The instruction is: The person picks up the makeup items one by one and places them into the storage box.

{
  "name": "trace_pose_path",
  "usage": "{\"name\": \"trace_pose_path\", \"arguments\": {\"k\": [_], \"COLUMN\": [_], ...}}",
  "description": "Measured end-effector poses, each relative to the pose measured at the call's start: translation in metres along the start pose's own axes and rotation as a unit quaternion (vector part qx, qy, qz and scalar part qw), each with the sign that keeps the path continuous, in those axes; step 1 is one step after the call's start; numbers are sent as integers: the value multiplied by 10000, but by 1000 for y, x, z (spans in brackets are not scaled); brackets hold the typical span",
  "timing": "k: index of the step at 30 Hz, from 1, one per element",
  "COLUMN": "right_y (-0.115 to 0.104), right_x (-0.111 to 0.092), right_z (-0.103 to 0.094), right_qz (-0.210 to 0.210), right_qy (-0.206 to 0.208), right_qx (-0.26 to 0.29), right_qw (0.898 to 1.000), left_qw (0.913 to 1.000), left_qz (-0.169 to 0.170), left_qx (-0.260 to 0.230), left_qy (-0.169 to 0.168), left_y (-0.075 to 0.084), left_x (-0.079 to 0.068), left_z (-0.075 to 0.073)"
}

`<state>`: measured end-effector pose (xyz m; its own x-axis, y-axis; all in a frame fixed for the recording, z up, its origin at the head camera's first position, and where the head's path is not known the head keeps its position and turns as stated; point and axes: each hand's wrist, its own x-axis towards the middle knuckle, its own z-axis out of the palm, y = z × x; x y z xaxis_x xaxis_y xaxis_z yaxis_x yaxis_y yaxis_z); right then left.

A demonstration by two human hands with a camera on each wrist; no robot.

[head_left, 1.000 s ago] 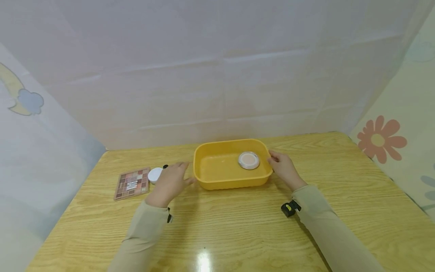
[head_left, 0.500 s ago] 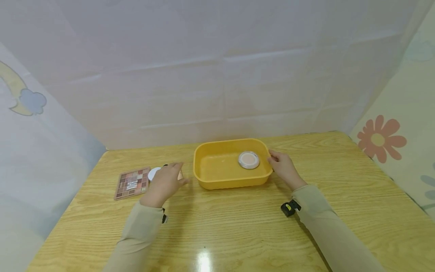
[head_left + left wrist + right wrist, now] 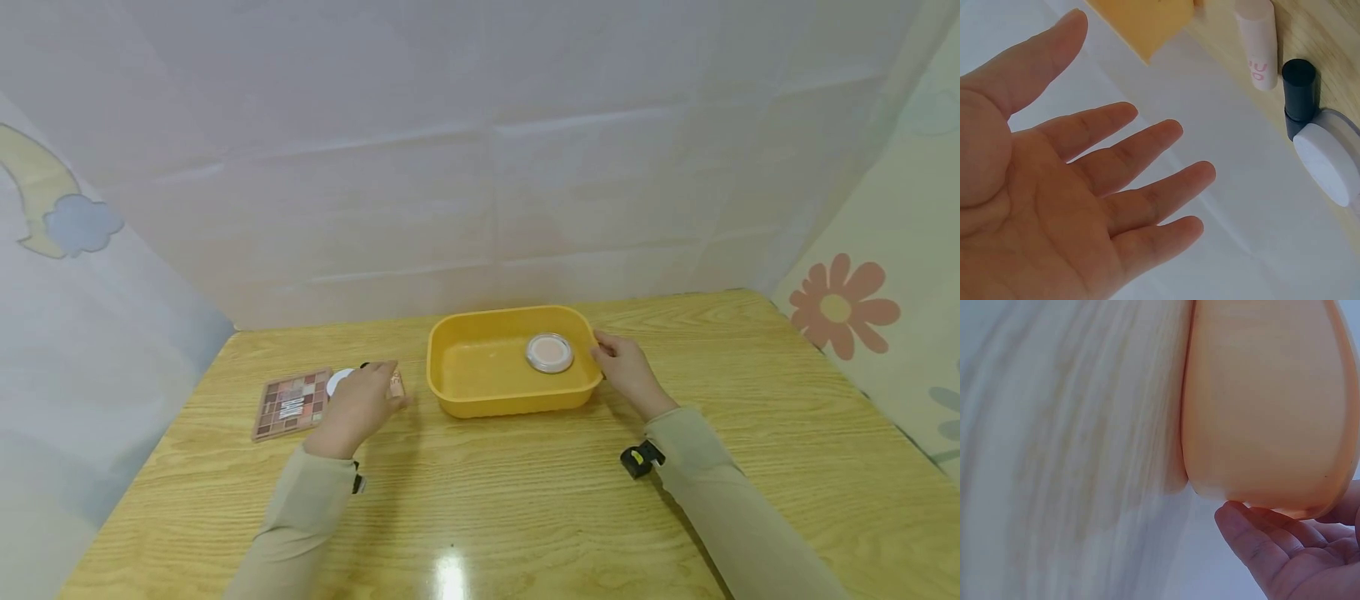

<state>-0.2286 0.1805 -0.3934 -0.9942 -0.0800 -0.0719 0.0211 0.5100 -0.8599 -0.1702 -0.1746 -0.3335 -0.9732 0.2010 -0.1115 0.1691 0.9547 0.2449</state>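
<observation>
My left hand is over the left part of the table, beside a pale pink tube that shows just past its fingers. In the left wrist view its fingers are spread and hold nothing; that tube, a black cylinder and a white round lid lie beyond them. The head view shows the lid partly hidden behind the hand. With thumb and fingers, my right hand grips the right end of a yellow plastic tub at its rim. Inside the tub sits a round powder compact with a clear edge.
An eyeshadow palette with many coloured pans lies left of the white lid. The wood-grain table meets a pale cloth wall at the back. Printed cloth hangs at both sides.
My left hand has moved left, away from the tub's left end, and its thumb and fingers have come closer together. The pink tube has come into view. My right hand stays on the tub.
</observation>
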Motion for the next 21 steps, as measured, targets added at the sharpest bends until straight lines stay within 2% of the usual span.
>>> {"name": "trace_pose_path", "arguments": {"k": [7, 15, 21], "right_y": [0, 0, 0], "right_x": [0, 0, 0], "right_z": [0, 0, 0], "right_qz": [26, 95, 67], "right_qy": [-22, -6, 40], "right_qx": [43, 41, -8], "right_qw": [10000, 9999, 10000], "left_qw": [9999, 9998, 9997], "left_qz": [-94, -172, -260], "left_qx": [129, -71, -41], "left_qy": [4, -3, -14], "left_y": [-5, -9, -14], "left_x": [2, 0, -1], "left_z": [2, 4, 4]}}
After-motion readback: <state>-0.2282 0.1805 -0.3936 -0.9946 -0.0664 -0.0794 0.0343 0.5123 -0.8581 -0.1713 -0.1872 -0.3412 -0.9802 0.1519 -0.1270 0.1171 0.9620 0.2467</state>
